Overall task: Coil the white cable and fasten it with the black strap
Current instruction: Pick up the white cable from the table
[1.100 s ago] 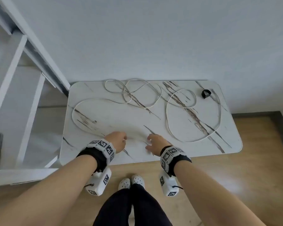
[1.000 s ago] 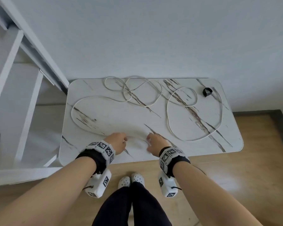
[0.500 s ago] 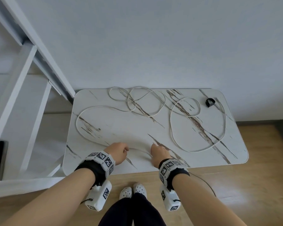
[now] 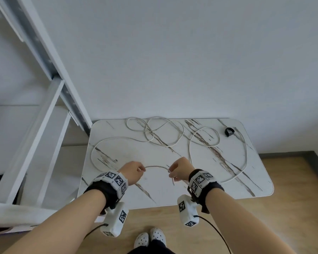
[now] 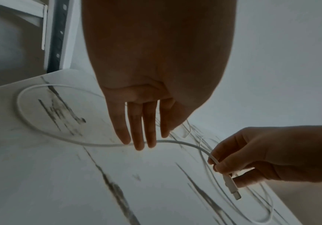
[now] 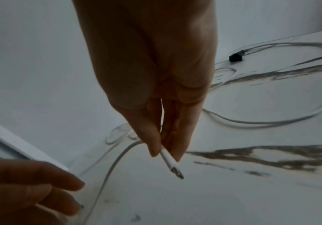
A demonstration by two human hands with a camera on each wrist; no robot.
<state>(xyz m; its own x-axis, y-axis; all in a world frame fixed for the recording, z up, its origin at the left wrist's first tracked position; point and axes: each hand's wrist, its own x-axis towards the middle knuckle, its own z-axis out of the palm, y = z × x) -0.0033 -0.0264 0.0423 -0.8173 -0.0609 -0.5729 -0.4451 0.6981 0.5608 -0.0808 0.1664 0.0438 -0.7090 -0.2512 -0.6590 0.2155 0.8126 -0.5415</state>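
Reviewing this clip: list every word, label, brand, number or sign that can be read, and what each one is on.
None: no readable words, numbers or brand names in any view.
Wrist bands and wrist camera units: black-and-white square coded markers only, no letters.
White cable, its plug, black strap and marble-pattern table: no print visible.
The plug's metal tip in the right wrist view is blurred; any marking there cannot be read.
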